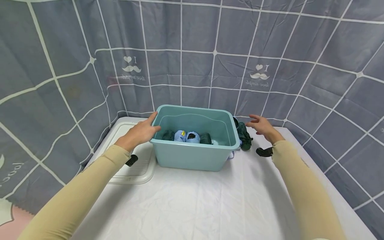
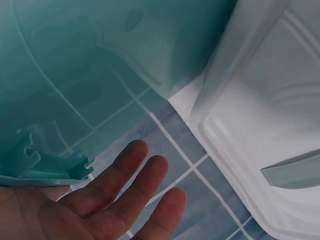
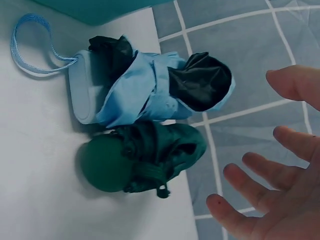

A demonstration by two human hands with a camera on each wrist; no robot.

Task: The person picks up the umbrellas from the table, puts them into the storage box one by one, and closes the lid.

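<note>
A teal plastic bin (image 1: 192, 156) stands on the white-covered table. Inside it sit light blue bundles (image 1: 180, 136) and dark green bundles (image 1: 205, 138) in a row. My left hand (image 1: 141, 131) is at the bin's left rim; in the left wrist view its fingers (image 2: 131, 182) stretch out loosely beside the bin wall. To the right of the bin, my right hand (image 1: 264, 128) hovers with spread fingers, holding nothing. Close by it lie a crumpled dark green folded umbrella (image 3: 107, 165) with a rounded handle and a light blue folded umbrella (image 3: 137, 92) with a black lining and a wrist strap.
A white lid (image 1: 135, 178) lies flat on the table to the left, partly behind my left arm. A grey curtain (image 1: 195, 70) with white grid lines hangs around the back and sides of the table. The white tablecloth (image 1: 192, 200) stretches out in front of the bin.
</note>
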